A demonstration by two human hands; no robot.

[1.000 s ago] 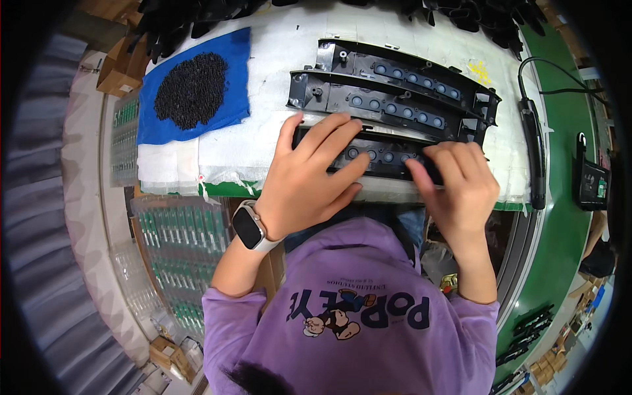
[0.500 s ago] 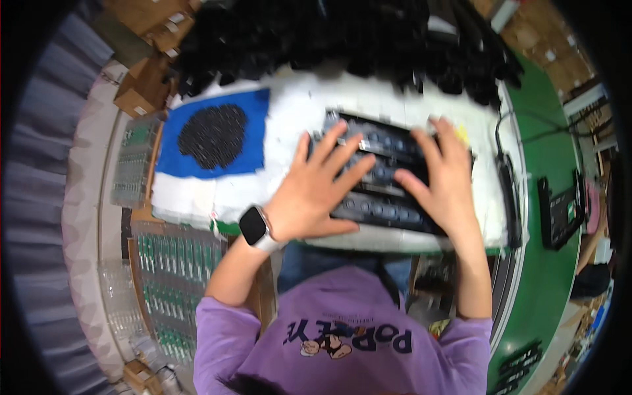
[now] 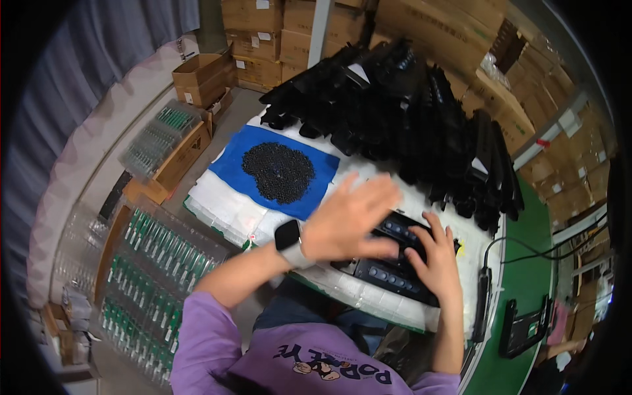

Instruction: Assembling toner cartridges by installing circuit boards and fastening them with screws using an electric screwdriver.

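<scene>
Several long black plastic panels (image 3: 390, 278) with rows of round buttons lie side by side on the white padded worktop. My left hand (image 3: 352, 217), a watch (image 3: 289, 242) on its wrist, is held over their left end. Its fingers are stretched out and blurred, its thumb stands apart, and I see nothing in it. On the right part of the panels rests my right hand (image 3: 436, 260), fingers spread, holding nothing. My hands hide much of the panels. Left of them, a heap of small black pieces (image 3: 280, 171) sits on a blue cloth (image 3: 230, 169).
A large pile of black plastic housings (image 3: 395, 112) covers the worktop's far side. At the right, a black bar with a cable (image 3: 483, 303) lies near the edge. Trays of green circuit boards (image 3: 141, 283) stand at the left. Cardboard boxes (image 3: 447, 33) are stacked beyond.
The view has turned, so the worktop appears tilted and the far boxes show. My left hand has lifted from the panels and swung toward the right. My right hand stays on the panels.
</scene>
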